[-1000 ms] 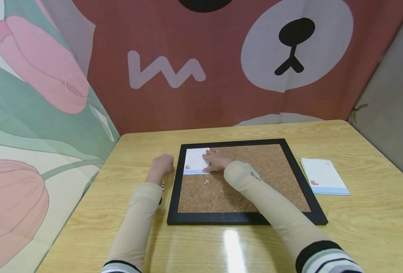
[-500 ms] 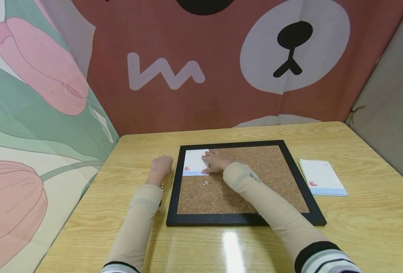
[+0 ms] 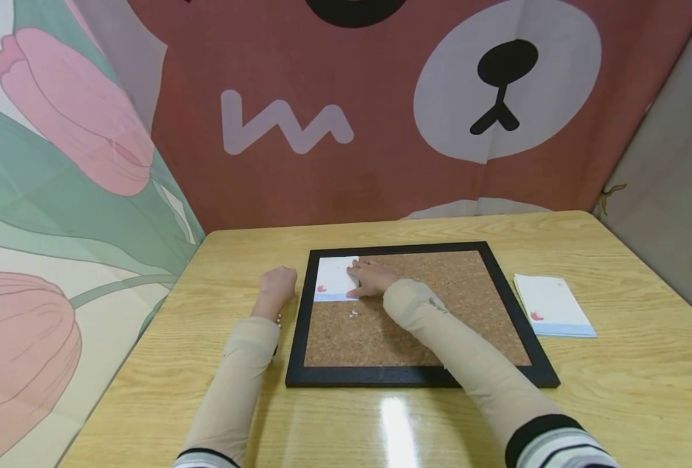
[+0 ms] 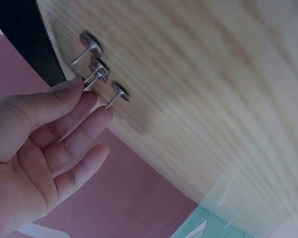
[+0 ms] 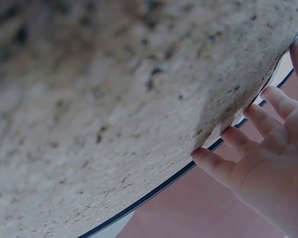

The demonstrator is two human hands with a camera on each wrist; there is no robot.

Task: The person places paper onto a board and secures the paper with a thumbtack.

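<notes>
A white note sheet [image 3: 335, 279] with a small pink figure and a blue band lies in the far left corner of the cork board [image 3: 463, 312]. My right hand [image 3: 372, 277] rests on its right edge, fingers spread; in the right wrist view the fingertips [image 5: 201, 154] touch the board's surface. Left of the black frame [image 3: 375, 376], my left hand [image 3: 278, 285] is down at the table. The left wrist view shows several metal thumbtacks [image 4: 120, 91] on the wood, points up. Thumb and forefinger of the left hand [image 4: 49, 129] pinch at the pin of one.
A stack of similar note sheets [image 3: 555, 304] lies on the table [image 3: 346, 429] right of the frame. Tiny white bits [image 3: 354, 313] sit on the cork below the placed sheet. A patterned cloth [image 3: 381, 175] hangs behind the table's far edge.
The head view has shifted very slightly. Both hands, the note sheet and the board keep their places.
</notes>
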